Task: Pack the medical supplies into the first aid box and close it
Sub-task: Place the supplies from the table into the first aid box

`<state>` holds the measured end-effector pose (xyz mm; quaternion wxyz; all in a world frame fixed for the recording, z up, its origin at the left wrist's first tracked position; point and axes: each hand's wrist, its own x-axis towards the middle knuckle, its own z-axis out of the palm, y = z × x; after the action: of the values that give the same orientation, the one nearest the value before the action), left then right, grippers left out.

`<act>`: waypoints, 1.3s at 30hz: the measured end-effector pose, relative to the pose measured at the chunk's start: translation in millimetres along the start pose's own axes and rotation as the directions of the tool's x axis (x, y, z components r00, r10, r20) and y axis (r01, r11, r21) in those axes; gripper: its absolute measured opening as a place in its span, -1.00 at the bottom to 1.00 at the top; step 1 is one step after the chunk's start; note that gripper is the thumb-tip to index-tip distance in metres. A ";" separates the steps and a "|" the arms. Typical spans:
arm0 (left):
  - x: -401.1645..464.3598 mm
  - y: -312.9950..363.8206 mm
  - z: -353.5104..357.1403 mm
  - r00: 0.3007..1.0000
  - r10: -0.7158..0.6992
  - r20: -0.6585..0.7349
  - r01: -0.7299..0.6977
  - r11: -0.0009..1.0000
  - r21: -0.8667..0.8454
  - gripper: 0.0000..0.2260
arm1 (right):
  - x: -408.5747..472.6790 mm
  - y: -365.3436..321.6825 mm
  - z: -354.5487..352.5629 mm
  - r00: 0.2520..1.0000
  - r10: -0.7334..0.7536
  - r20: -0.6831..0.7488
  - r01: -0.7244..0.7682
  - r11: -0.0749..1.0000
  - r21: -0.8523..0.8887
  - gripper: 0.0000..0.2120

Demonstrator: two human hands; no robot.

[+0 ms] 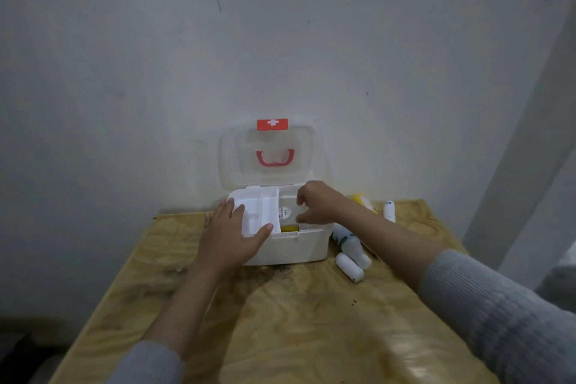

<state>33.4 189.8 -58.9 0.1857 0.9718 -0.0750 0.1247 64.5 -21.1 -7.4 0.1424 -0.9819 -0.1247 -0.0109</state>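
The white first aid box [290, 248] stands at the table's far edge, its clear lid [268, 159] with a red handle upright against the wall. A white divided tray [260, 210] sits in the box's left part. My left hand [230, 234] lies over the tray's left side, thumb hooked on its front edge. My right hand [316, 204] is over the box's right part, fingers pinched on a pale flat packet [286, 212] with a round label. Something yellow [289, 228] shows underneath the packet inside the box.
Right of the box on the wooden table [280, 321] lie a white bottle with a green band [346, 240], a white bandage roll [349, 267], a yellow pack [361, 199] and a white tube [389, 210]. The wall is directly behind the box.
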 end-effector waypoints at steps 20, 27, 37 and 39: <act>-3.9 5.5 -3.6 1.000 -0.024 -0.018 0.022 0.998 -0.066 -0.18 | -13.2 8.4 -8.3 0.984 -0.014 -0.179 0.078 0.931 0.356 -0.68; -3.6 3.9 -1.8 0.999 -0.031 -0.042 0.026 0.993 -0.112 -0.20 | -74.0 64.4 -49.4 0.945 0.119 -0.305 -0.023 0.953 0.301 -0.86; -7.2 9.2 -3.1 0.996 -0.065 -0.066 0.053 0.986 -0.161 -0.21 | -137.0 81.3 15.7 0.947 0.283 -0.151 -0.244 0.941 0.234 -0.84; -8.4 9.7 -4.3 0.996 -0.071 -0.062 0.059 0.983 -0.173 -0.21 | -139.3 72.2 31.4 0.931 0.333 -0.148 -0.292 0.925 0.243 -0.79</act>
<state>22.6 183.3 -54.0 0.2750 0.9493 -0.0473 0.1447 -53.0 -112.9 -65.4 0.2595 -0.9623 0.0476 -0.0663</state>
